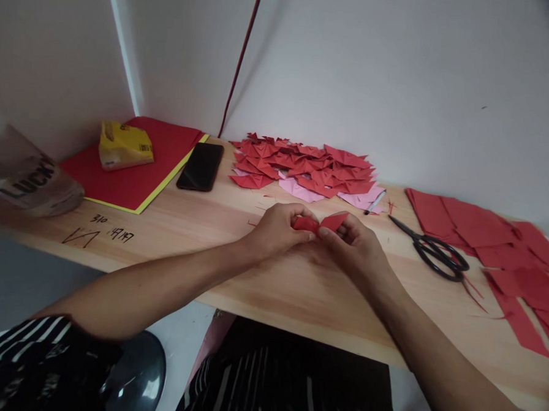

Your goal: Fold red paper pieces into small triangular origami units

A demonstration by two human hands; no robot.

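Between my two hands, just above the middle of the wooden table, is a small folded piece of red paper. My left hand pinches its left part between thumb and fingers. The right part sticks up as a pointed flap, gripped by my right hand with the thumb pressed near the centre crease. Fingers cover some of the folds. Behind the hands lies a pile of folded red and pink paper pieces. Black-handled scissors rest to the right of my right hand.
Flat red paper pieces spread over the right side. A pen and thin red scraps lie by the pile. On the left are a phone, red sheets under a yellow packet, and a clear plastic cup.
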